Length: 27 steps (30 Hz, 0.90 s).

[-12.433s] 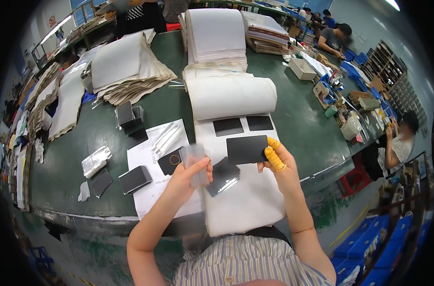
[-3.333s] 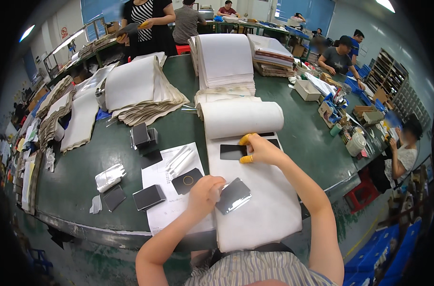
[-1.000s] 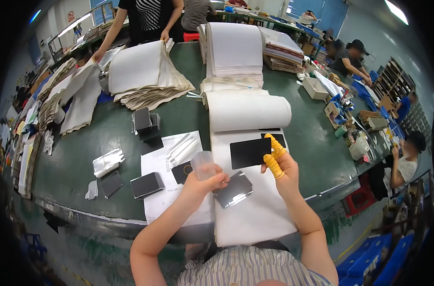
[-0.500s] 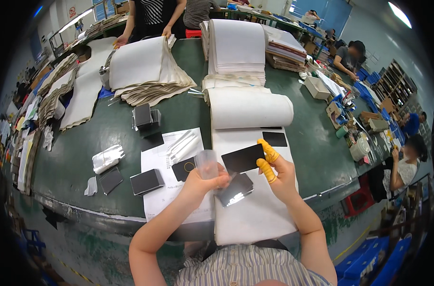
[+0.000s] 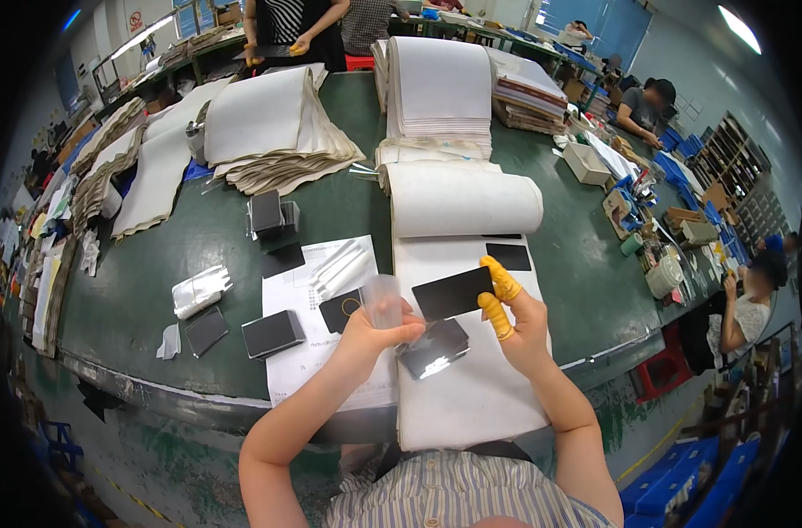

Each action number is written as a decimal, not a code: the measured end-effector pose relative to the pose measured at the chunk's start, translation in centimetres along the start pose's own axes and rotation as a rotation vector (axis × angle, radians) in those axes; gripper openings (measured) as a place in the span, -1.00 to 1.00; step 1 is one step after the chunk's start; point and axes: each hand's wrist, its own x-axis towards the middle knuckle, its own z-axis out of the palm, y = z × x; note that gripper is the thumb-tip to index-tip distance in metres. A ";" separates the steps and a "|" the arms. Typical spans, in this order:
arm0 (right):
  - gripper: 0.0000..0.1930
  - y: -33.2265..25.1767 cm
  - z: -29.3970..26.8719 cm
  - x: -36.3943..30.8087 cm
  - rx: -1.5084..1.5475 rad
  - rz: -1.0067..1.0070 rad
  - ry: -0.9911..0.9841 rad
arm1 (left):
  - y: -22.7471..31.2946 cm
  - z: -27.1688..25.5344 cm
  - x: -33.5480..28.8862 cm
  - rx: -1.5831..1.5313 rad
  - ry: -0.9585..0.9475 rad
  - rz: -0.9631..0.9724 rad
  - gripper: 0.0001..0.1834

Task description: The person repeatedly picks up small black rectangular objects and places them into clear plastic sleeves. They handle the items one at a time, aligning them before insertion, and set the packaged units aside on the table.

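Note:
Yellow finger cots cover the thumb and a finger of my right hand [image 5: 522, 321], which pinches the right end of a thin black rectangular plate [image 5: 452, 294]. My left hand [image 5: 370, 339] is closed on a translucent plastic sheet [image 5: 382, 302] standing up from its grip, close to the plate's left end. Below the plate, a glossy dark panel [image 5: 436, 348] lies on the white paper pad [image 5: 471, 405]. Left of my left hand, another black plate [image 5: 338, 313] with a yellow ring mark rests on a printed sheet [image 5: 288, 374].
Stacked dark plates [image 5: 272, 334] stand on the green table [image 5: 595, 264], with clear film pieces [image 5: 201, 290] farther left. Thick paper piles [image 5: 441, 84] rise at the back. Bins and tools [image 5: 625, 202] line the right side. Across the table stands a co-worker [image 5: 309, 26].
My hands, the plate and the sheet stay almost where they were. The co-worker across the table has drawn both hands back from the paper pile and now holds a dark flat piece.

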 end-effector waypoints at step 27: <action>-0.53 -0.3 0.4 -0.4 -0.117 0.168 -0.404 | -0.4 0.8 -0.2 -0.085 0.149 0.054 -0.61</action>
